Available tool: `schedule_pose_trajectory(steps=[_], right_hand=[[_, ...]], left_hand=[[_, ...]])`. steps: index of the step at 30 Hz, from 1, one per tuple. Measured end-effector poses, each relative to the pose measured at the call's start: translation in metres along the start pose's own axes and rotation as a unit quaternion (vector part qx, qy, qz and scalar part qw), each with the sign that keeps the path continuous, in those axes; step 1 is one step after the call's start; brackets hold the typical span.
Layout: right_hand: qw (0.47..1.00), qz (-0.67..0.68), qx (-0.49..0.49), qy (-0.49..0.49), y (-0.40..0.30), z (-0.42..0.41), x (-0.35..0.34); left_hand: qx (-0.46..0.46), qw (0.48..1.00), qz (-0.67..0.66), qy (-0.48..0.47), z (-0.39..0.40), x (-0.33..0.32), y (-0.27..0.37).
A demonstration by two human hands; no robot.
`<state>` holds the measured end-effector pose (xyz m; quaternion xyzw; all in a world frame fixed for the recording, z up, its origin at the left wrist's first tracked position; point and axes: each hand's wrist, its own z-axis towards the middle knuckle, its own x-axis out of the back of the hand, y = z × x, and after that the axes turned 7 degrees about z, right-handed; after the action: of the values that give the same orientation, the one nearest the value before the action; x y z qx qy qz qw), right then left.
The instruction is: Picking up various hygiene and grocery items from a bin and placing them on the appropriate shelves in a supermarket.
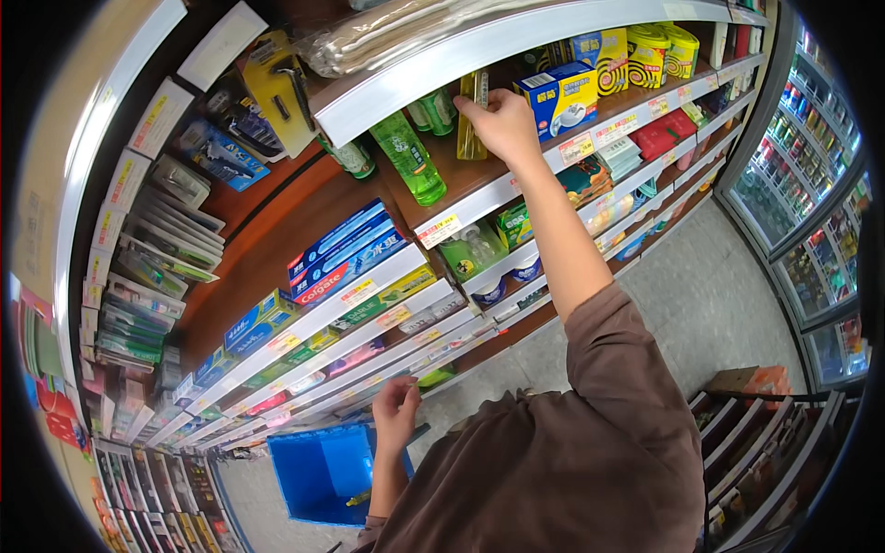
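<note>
My right hand [508, 124] reaches into a shelf and holds an upright yellow bottle [472, 148], thumb on its left side. The bottle's base is at the shelf board. Left of it stands a bottle of clear green liquid [408, 159], with green-and-white cans [434, 112] behind. A blue-and-yellow box [561, 97] is just right of my hand. My left hand [397, 408] hangs lower, its fingers loosely curled and nothing visible in it. Below it, on the floor, is a blue plastic crate [311, 449] with a small yellow-green item [358, 498] inside.
Yellow mosquito-coil tins [648, 55] stand farther right. Colgate toothpaste boxes [349, 259] line the shelf at left, beside hanging razor packs [221, 155]. A white shelf edge [511, 52] runs above my right hand. Glass-door drink coolers [802, 159] and a low rack [760, 442] lie to the right.
</note>
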<state>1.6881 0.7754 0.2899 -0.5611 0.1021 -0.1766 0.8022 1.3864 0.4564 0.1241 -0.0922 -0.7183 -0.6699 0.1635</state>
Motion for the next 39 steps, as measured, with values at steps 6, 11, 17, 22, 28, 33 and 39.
schedule_pose_trajectory(steps=[6, 11, 17, 22, 28, 33, 39], right_hand=[[0.996, -0.046, 0.073, 0.022, 0.011, 0.017, -0.017], [0.973, -0.113, 0.187, 0.067, 0.027, 0.024, -0.021], [0.970, -0.160, 0.179, 0.030, 0.018, 0.008, -0.021], [0.934, -0.267, 0.238, 0.005, 0.004, -0.011, -0.014], [0.956, 0.029, 0.287, 0.058, 0.050, -0.111, 0.040], [0.936, -0.178, 0.168, -0.254, 0.100, -0.291, -0.021], [0.746, -0.220, 0.052, -0.626, 0.057, -0.457, -0.120]], left_hand=[[0.015, 1.000, 0.012, 0.017, -0.005, 0.000, -0.007], [0.021, 1.000, 0.013, 0.005, -0.006, -0.004, -0.003], [0.034, 0.999, 0.025, 0.024, -0.017, -0.005, -0.017], [0.068, 0.996, 0.049, 0.000, -0.038, 0.003, -0.016], [0.015, 0.993, 0.116, -0.018, -0.064, 0.023, -0.066], [0.159, 0.942, 0.295, -0.031, -0.115, 0.079, -0.175], [0.448, 0.810, 0.361, 0.116, -0.210, 0.226, -0.358]])
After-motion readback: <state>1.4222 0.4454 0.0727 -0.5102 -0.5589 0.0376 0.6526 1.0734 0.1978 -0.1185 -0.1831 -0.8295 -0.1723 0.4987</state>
